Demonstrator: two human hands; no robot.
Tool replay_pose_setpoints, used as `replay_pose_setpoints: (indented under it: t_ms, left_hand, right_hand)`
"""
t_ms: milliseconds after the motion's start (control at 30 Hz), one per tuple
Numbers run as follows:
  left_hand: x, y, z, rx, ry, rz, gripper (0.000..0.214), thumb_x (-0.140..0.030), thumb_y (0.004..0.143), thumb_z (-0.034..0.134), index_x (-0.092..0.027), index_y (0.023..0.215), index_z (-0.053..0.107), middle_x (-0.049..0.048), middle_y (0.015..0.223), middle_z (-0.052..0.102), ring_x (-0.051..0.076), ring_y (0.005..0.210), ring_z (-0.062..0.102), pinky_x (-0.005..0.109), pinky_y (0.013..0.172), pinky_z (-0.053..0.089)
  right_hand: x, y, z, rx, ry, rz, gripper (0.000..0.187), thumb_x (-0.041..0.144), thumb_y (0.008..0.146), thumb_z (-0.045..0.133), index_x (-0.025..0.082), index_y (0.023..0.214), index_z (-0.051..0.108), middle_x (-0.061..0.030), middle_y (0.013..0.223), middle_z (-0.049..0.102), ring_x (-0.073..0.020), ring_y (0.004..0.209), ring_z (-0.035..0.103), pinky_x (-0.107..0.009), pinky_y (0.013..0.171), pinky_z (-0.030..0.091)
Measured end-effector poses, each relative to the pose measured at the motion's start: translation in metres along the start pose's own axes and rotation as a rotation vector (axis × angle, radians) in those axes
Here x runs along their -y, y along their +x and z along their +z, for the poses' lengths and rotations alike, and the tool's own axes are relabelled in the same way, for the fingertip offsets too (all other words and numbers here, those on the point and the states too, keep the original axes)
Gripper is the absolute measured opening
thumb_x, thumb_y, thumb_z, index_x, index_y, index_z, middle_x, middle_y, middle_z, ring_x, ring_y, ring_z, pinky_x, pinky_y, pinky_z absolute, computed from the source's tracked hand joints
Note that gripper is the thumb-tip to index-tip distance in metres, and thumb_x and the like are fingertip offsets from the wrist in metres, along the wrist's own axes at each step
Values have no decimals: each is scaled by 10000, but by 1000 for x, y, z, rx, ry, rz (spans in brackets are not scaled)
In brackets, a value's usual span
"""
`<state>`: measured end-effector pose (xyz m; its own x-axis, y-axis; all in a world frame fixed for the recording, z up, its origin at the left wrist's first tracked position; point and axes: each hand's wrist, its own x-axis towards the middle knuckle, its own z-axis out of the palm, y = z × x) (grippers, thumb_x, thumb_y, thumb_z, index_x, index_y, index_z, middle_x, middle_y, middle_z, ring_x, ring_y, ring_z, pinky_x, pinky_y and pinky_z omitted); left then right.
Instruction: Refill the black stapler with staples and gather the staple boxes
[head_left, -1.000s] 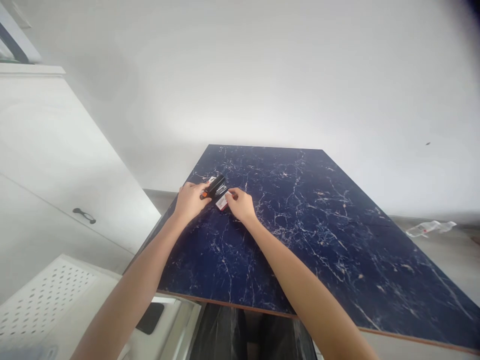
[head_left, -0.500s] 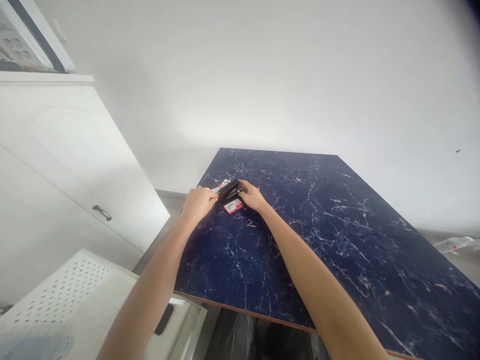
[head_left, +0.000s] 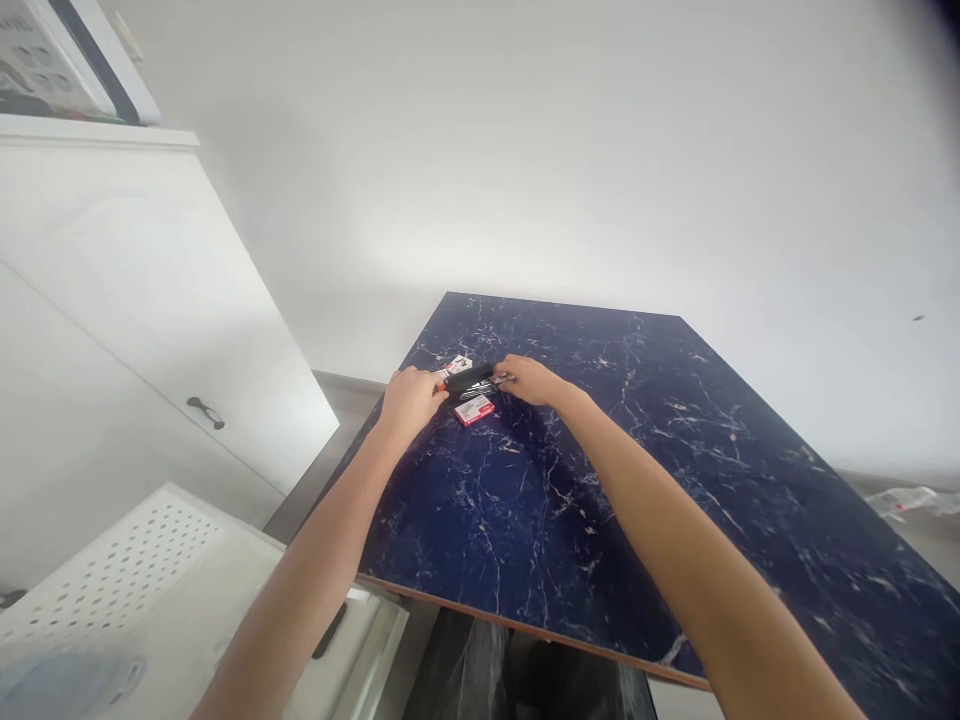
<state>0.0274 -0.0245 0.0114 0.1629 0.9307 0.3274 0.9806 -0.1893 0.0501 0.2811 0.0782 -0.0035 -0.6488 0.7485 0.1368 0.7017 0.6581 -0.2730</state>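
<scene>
A black stapler (head_left: 469, 379) with an orange rear end lies near the far left corner of a dark blue marble table (head_left: 637, 480). My left hand (head_left: 409, 398) grips its orange end, fingers closed. My right hand (head_left: 529, 379) pinches the stapler's front end, fingers closed. A small red and white staple box (head_left: 474, 410) lies flat on the table just in front of the stapler. A second small red and white box (head_left: 456, 365) sits behind it, partly hidden.
A white cabinet (head_left: 112, 330) with a dark handle (head_left: 205, 411) stands to the left. A white perforated plastic surface (head_left: 112, 580) is at lower left. A crumpled plastic bottle (head_left: 907, 498) lies on the floor at far right. A plain white wall is behind.
My right hand let go of the red and white box, which now lies on the table, and moved to the stapler's front end. My left hand stays on its rear.
</scene>
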Motion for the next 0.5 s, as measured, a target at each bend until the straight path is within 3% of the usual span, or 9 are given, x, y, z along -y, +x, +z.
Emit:
replay_pose_setpoints:
  t_ms: [100,267,500]
  left_hand:
    - [1,0,2,1,-67,-29,125,-341,892,691,-263,922,783,97,911,764,328,948,654,435,837,485]
    - [5,-1,7,-17,-142,-35,109,-314,894,689,-255,928,774,109,928,752,343,980,647,458,874,470]
    - [3,-1,7,-6,-120,-13,118,-293,926,640,-212,952,722,128,948,732,336,947,651,420,793,473]
  right_hand:
    - [4,6,-11,103,-139,-44,309,95,881,625,216,1154,704,-124,1138,690,-267,1050,654,-316,859,468]
    - [5,4,-24,176,-206,-106,404,58,881,610,268,1216,692,-108,1110,673,-249,978,668,-313,826,465]
    - [7,-8,-22,166,-308,-135,355,192,900,659,288,1242,672,-128,1135,679,-277,1037,645,-341,828,477]
